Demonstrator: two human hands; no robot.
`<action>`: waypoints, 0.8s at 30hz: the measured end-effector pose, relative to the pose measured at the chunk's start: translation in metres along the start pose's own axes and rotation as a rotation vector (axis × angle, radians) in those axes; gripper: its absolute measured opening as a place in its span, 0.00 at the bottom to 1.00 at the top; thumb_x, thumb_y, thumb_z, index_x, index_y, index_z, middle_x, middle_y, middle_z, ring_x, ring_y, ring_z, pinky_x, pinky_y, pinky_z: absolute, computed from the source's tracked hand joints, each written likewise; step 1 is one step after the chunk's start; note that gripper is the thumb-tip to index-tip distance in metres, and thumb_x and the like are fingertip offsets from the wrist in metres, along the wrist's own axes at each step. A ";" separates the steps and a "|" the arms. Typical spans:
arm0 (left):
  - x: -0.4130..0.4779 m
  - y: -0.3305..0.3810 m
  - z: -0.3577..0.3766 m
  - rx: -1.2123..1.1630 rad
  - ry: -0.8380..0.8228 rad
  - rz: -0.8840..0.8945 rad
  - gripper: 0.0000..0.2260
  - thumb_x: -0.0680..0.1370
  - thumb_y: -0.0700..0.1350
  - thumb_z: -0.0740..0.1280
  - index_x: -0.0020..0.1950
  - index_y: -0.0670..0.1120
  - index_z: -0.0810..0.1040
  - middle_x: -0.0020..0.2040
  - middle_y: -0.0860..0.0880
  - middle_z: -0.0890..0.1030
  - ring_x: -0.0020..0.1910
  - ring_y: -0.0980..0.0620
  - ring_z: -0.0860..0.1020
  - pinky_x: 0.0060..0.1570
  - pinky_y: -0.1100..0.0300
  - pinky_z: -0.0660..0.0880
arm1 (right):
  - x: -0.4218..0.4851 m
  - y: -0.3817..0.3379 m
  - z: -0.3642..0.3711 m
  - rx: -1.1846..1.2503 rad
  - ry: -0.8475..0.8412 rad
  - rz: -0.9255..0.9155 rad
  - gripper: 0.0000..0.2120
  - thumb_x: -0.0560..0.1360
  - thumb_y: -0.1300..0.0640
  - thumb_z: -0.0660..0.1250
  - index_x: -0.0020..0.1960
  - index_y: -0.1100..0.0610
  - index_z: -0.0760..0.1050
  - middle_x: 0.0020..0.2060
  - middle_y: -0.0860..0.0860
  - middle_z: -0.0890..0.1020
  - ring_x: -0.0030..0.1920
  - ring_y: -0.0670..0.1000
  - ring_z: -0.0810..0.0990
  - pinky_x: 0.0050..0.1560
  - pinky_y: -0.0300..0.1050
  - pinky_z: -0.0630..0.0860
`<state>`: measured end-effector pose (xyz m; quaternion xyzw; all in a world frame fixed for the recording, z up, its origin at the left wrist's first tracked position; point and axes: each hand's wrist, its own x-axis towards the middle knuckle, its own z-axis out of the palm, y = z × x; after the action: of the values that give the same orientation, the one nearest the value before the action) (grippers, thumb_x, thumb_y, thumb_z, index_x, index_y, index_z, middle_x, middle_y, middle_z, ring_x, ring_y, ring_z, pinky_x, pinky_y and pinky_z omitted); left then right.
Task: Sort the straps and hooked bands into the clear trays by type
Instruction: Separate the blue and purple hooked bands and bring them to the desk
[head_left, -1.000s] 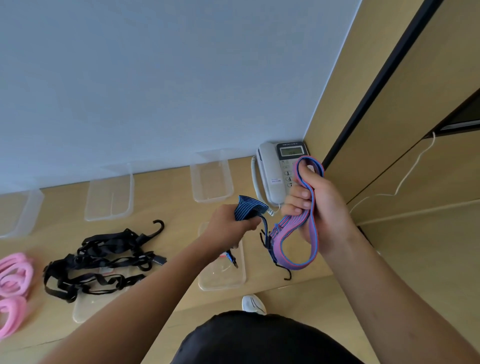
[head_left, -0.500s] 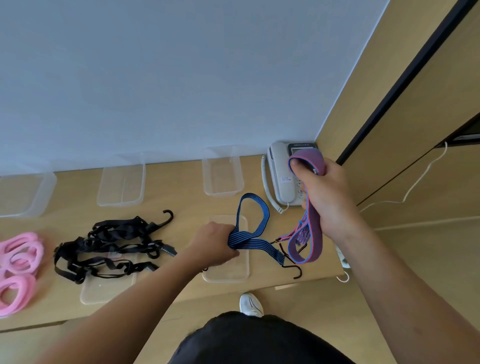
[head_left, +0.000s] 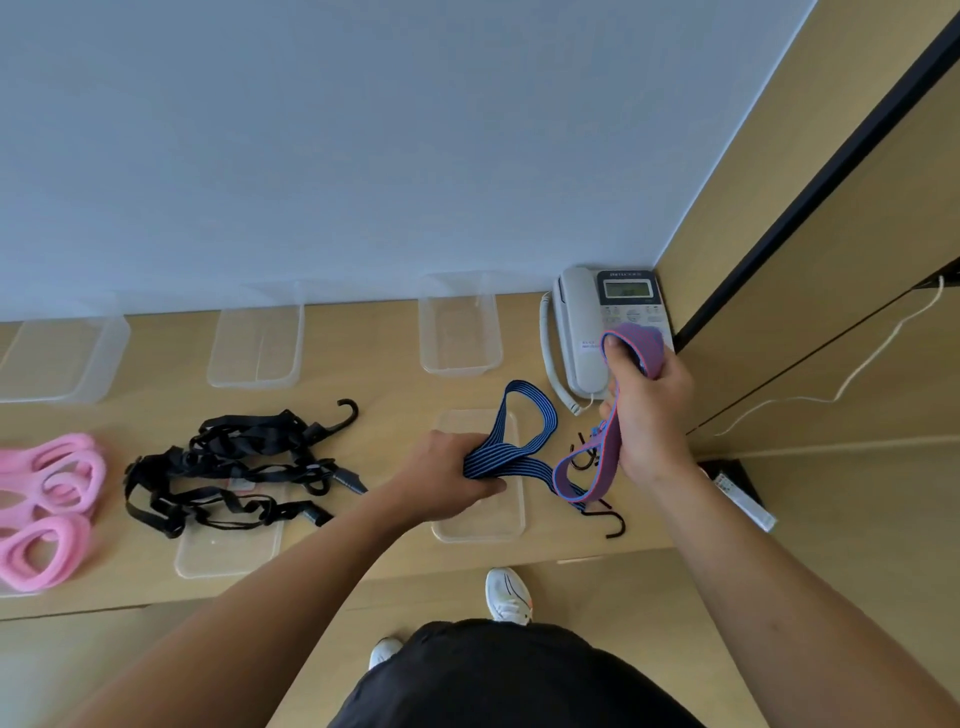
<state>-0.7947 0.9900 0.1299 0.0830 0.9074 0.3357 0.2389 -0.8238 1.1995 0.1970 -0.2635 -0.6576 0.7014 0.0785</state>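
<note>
Two hooked bands are in hand. The left grip (head_left: 447, 478) is curled round the bunched blue band (head_left: 524, 441), directly above the clear tray (head_left: 478, 535) at the counter's front edge. The band runs rightward from that grip, its black hook (head_left: 615, 522) lying past the tray's right rim. The right grip (head_left: 649, 415) clasps the purple band (head_left: 636, 345) near the counter's right end. The left is nearer the tray, so drawing the hook leftward looks necessary.

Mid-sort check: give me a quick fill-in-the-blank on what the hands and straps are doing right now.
The left hand grips a striped band, coloured ___, over a tray.
The right hand holds the purple band in front of the ___.
The tangled straps on the table are ___.
Missing: blue; phone; black.
</note>
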 end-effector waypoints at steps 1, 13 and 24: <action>0.001 -0.001 0.001 0.044 -0.002 0.001 0.10 0.76 0.51 0.74 0.56 0.51 0.82 0.43 0.52 0.84 0.44 0.50 0.81 0.47 0.51 0.78 | 0.002 0.002 -0.001 0.016 0.017 -0.009 0.09 0.74 0.52 0.73 0.38 0.50 0.75 0.28 0.48 0.69 0.26 0.48 0.65 0.28 0.43 0.66; 0.021 -0.018 0.025 0.406 0.073 0.000 0.24 0.73 0.54 0.77 0.63 0.47 0.73 0.61 0.49 0.73 0.52 0.47 0.73 0.52 0.52 0.74 | -0.008 0.015 0.019 -0.666 -0.053 -0.827 0.16 0.70 0.57 0.77 0.54 0.57 0.75 0.36 0.46 0.79 0.33 0.52 0.78 0.32 0.45 0.73; -0.014 -0.059 0.011 0.304 0.214 -0.050 0.45 0.61 0.64 0.80 0.74 0.50 0.70 0.67 0.52 0.75 0.69 0.47 0.68 0.69 0.54 0.67 | -0.012 0.107 0.077 -1.411 -0.678 -0.731 0.27 0.73 0.50 0.67 0.68 0.58 0.65 0.54 0.57 0.74 0.52 0.59 0.73 0.49 0.52 0.69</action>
<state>-0.7770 0.9465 0.0895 0.0593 0.9697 0.1955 0.1340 -0.8249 1.1137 0.0970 0.2011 -0.9708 0.1008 -0.0833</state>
